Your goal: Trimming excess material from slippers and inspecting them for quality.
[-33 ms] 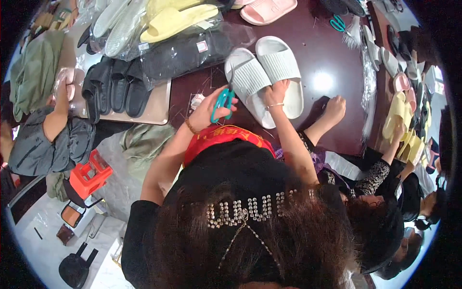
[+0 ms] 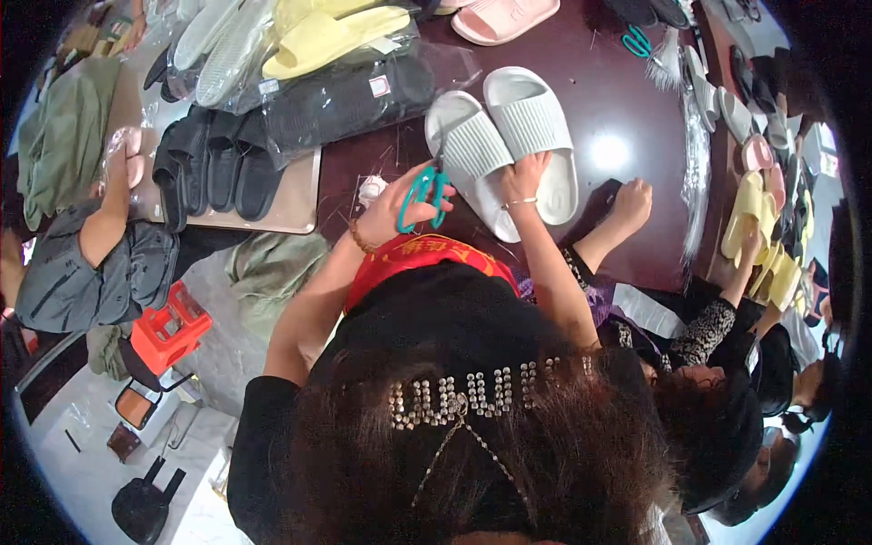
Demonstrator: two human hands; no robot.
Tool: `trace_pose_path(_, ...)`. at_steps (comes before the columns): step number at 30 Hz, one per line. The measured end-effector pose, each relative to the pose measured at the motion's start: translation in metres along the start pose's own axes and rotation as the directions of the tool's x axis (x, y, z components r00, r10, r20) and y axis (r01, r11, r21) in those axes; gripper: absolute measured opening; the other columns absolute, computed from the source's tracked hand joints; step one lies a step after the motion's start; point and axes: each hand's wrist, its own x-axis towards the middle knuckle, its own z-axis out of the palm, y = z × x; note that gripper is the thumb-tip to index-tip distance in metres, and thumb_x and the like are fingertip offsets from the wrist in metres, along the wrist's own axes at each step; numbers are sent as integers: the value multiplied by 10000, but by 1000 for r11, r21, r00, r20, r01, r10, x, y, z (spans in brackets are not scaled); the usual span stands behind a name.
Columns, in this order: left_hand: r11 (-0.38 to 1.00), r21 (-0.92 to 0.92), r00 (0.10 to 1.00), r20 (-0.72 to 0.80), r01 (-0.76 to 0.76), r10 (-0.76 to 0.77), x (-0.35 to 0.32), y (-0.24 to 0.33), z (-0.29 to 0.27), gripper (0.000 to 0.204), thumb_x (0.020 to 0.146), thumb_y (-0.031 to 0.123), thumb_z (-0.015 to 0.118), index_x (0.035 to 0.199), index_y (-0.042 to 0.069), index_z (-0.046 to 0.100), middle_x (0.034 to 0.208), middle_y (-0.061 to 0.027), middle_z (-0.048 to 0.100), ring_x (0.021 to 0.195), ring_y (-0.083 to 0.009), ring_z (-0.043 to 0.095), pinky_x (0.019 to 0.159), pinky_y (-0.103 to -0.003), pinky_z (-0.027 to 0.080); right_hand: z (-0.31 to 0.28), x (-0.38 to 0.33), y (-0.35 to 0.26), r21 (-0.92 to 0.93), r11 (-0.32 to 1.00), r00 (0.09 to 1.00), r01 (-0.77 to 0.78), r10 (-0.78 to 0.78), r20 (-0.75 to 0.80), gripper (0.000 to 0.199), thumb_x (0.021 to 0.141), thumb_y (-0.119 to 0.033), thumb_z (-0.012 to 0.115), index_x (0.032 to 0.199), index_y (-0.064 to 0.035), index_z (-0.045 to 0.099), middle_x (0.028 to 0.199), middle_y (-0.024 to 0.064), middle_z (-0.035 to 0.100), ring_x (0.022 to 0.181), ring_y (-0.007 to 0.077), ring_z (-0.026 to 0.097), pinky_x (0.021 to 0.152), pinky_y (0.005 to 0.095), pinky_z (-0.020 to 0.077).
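Note:
A pair of white slide slippers [image 2: 542, 124] with ribbed straps lies side by side on the dark table before me, toes pointing away. My right hand [image 2: 524, 177], wearing a bracelet, has its fingers closed at the strap edge of the right-hand slipper; the fingertips are partly hidden. In my left hand [image 2: 386, 207] are scissors [image 2: 409, 204] with teal handles. Their blades point away from me, toward the left-hand slipper [image 2: 465, 145], and are hard to make out. A small crumpled white scrap [image 2: 371, 189] sits beside the left hand.
Black slippers [image 2: 222, 168] stand on a tan board at the left. Bagged dark slippers [image 2: 345, 104] and yellow slippers [image 2: 336, 41] lie behind. A neighbour's fist [image 2: 633, 202] rests on the table at right. Other teal scissors [image 2: 637, 41] and a pink slipper [image 2: 509, 18] lie farther back.
The right-hand white slipper has shifted slightly to the right. The scissors' handles look a little farther apart in my left hand.

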Motion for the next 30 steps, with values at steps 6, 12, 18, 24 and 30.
trace_pose_path(6, 979, -78, 970, 174, 186, -171, 19, 24, 24, 568, 708, 148, 599, 1194, 5, 342, 1056, -171, 517, 908, -243, 559, 738, -364, 477, -53, -17, -27, -129, 990, 997, 54, -61, -56, 405, 662, -167, 502, 1039, -25, 540, 1110, 184, 486, 1148, 362, 309, 967, 491, 161)
trace_pose_path(12, 935, -10, 890, 310, 355, -335, 33, 33, 32, 572, 703, 174, 601, 1179, -11, 343, 1085, -182, 502, 907, -255, 559, 743, -359, 478, -81, -35, -34, -183, 982, 991, 44, -67, -119, 398, 681, -162, 495, 1054, -28, 535, 1147, 178, 471, 1160, 357, 304, 961, 493, 138)
trace_pose_path(18, 956, -72, 917, 312, 283, -248, 11, 39, 34, 657, 685, 193, 618, 1236, 23, 304, 1086, -184, 502, 913, -257, 556, 747, -380, 474, -82, -21, -8, 22, 978, 958, -206, 207, -198, 398, 625, -90, 517, 1015, -12, 546, 1076, 199, 499, 1082, 377, 379, 932, 465, 230)
trace_pose_path(24, 978, -129, 974, 178, 161, -137, -22, 38, 9, 703, 685, 169, 636, 1274, 52, 269, 1064, -169, 504, 924, -242, 543, 772, -366, 453, -106, 48, 24, 368, 899, 895, -237, 349, -277, 324, 646, 3, 479, 963, 41, 532, 892, 224, 554, 891, 378, 498, 785, 385, 391)
trace_pose_path(30, 988, -86, 987, 112, 127, -117, -10, 45, 18, 681, 687, 159, 620, 1268, 51, 281, 1074, -171, 500, 919, -245, 545, 773, -363, 449, -149, 70, 33, 145, 989, 966, -6, 43, -256, 279, 673, -23, 513, 945, 20, 555, 850, 199, 573, 862, 370, 514, 793, 404, 387)
